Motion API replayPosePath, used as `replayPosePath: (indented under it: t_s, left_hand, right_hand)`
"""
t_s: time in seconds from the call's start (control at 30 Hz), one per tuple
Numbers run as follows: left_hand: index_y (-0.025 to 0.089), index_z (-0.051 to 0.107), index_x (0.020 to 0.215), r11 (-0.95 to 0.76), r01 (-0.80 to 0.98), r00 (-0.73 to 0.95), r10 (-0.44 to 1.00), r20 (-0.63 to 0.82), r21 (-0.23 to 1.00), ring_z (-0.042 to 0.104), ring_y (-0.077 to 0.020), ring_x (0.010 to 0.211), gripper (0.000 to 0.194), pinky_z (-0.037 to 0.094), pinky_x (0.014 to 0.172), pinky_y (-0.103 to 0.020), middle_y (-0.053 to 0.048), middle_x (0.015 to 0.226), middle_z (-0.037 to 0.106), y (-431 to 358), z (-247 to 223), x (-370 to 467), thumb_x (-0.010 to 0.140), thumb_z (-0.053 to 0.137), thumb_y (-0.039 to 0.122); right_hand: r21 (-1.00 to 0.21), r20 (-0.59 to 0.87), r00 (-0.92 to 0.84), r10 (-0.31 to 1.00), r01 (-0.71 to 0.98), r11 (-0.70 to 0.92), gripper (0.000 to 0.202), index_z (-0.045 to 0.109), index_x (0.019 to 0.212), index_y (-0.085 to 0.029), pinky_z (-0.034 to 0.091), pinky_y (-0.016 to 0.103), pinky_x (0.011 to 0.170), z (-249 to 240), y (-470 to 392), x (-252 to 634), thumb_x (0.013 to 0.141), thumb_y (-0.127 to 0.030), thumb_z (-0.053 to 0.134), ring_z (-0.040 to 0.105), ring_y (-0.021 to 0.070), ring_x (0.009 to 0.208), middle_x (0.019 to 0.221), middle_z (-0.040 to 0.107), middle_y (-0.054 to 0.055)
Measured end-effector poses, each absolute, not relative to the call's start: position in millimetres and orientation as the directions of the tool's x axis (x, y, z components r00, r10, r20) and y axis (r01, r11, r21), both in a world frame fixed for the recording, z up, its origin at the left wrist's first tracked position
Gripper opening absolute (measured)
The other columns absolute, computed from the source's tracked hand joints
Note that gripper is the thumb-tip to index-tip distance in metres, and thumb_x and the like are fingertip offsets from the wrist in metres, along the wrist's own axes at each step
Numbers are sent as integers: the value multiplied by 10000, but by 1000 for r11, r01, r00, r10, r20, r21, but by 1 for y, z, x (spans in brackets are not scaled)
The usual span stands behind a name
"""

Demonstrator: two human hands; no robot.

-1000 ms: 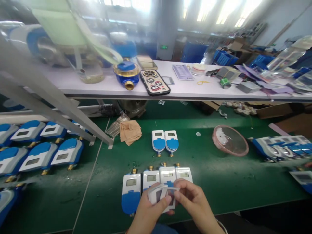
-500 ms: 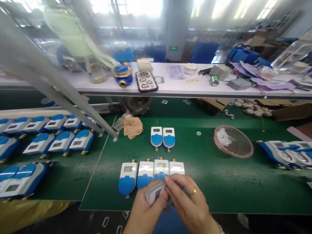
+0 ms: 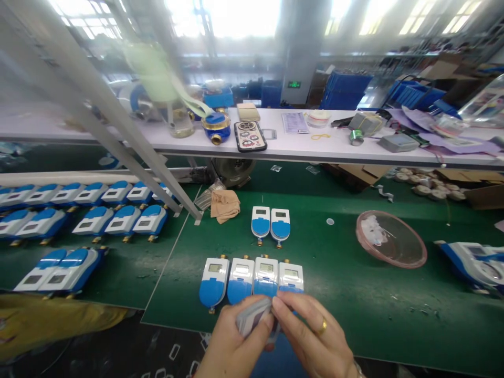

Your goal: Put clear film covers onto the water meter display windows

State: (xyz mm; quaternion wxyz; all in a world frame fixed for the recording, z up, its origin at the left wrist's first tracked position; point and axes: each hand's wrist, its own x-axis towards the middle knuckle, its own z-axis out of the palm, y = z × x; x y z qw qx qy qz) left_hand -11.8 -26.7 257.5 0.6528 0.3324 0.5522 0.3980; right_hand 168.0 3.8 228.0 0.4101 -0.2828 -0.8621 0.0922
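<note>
Low in the middle, my left hand (image 3: 240, 338) is wrapped round a small stack of flat grey-and-white pieces (image 3: 250, 317) with a dark panel on the face. My right hand (image 3: 315, 331), wearing a gold ring, pinches with thumb and fingertips at the stack's upper right corner. Exactly what sits between those fingertips is hidden. Just beyond my hands stand several blue-and-white meters in a row, among them a left one (image 3: 213, 282) and a right one (image 3: 291, 275), whose lower part my right hand partly covers. Two more meters (image 3: 260, 223) stand side by side farther back.
Rows of meters (image 3: 126, 219) fill the left table. A beige cloth (image 3: 225, 205) lies by the shelf post (image 3: 173, 184). To the right are a pinkish round bowl (image 3: 411, 252) and more meters (image 3: 476, 268). The white shelf (image 3: 283, 149) holds a phone (image 3: 250, 136) and a brass-and-blue meter (image 3: 216, 127).
The view has shifted, so the shelf and meters appear farther right. My hands stay together at the stack, the right fingertips still at its corner.
</note>
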Motion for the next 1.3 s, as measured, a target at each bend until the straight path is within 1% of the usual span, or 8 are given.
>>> replayPosePath:
  t_s: [0.17, 0.3, 0.4, 0.53, 0.73, 0.93, 1.1, 1.3]
  left_hand:
    - [159, 754, 982, 461, -125, 98, 887, -451, 879, 637, -199, 682, 384, 583, 606, -282, -77, 807, 705, -27, 261, -16, 785, 700, 484]
    - [147, 734, 986, 429, -134, 77, 903, -422, 894, 625, -172, 658, 408, 571, 589, -253, -60, 783, 695, -28, 262, -18, 798, 681, 504]
    - [150, 722, 1001, 400, -84, 112, 914, -390, 913, 633, -166, 667, 397, 578, 602, -248, -64, 812, 705, -29, 262, -22, 826, 649, 499]
    - [159, 721, 1037, 346, 15, 120, 931, -345, 938, 661, -188, 649, 408, 602, 626, -291, -61, 746, 704, -31, 263, -26, 846, 609, 502]
    - [164, 744, 978, 315, 37, 34, 948, -316, 948, 675, -170, 584, 365, 600, 571, -256, -54, 742, 723, -32, 272, -26, 828, 631, 476]
    - [173, 745, 981, 290, 107, 41, 954, -296, 951, 687, -166, 557, 322, 589, 554, -232, -42, 706, 720, -33, 273, -29, 844, 616, 434]
    - [166, 744, 971, 317, 95, 41, 946, -322, 944, 691, -155, 575, 302, 577, 557, -200, -39, 714, 724, -32, 271, -31, 845, 615, 408]
    - [179, 732, 1003, 279, 147, 57, 956, -289, 949, 695, -165, 565, 312, 595, 544, -236, -40, 741, 732, -29, 266, -34, 867, 577, 414]
  right_hand:
    - [-373, 640, -522, 564, 430, 822, 530, 464, 1425, -138, 585, 339, 870, 230, 2, 168, 906, -31, 472, 674, 232, 1056, 1075, 726, 145]
    - [-311, 709, -489, 509, 431, 847, 344, 644, 1214, -86, 590, 293, 836, 239, 4, 161, 918, -48, 474, 691, 210, 1011, 1042, 731, 161]
    - [-324, 735, -438, 518, 444, 835, 259, 695, 1079, -76, 587, 262, 825, 246, 5, 151, 906, -37, 506, 697, 187, 958, 997, 726, 157]
    - [-355, 768, -346, 539, 471, 808, 266, 677, 1117, -93, 597, 235, 773, 248, 5, 142, 877, -37, 577, 695, 153, 833, 908, 708, 106]
    - [-297, 745, -435, 505, 462, 836, 294, 671, 1153, -100, 578, 275, 852, 241, 0, 147, 912, -51, 509, 673, 180, 973, 1040, 678, 139]
    - [-274, 752, -446, 486, 459, 845, 274, 678, 1112, -69, 559, 259, 886, 244, -1, 145, 904, -25, 505, 651, 178, 1048, 1021, 686, 148]
    - [-268, 732, -476, 488, 458, 848, 289, 668, 1134, -67, 549, 270, 905, 243, 0, 146, 899, -15, 507, 624, 181, 1101, 1036, 683, 158]
    - [-309, 723, -466, 510, 442, 842, 285, 689, 1106, -97, 567, 256, 844, 242, 2, 144, 889, -20, 522, 674, 169, 947, 1073, 681, 151]
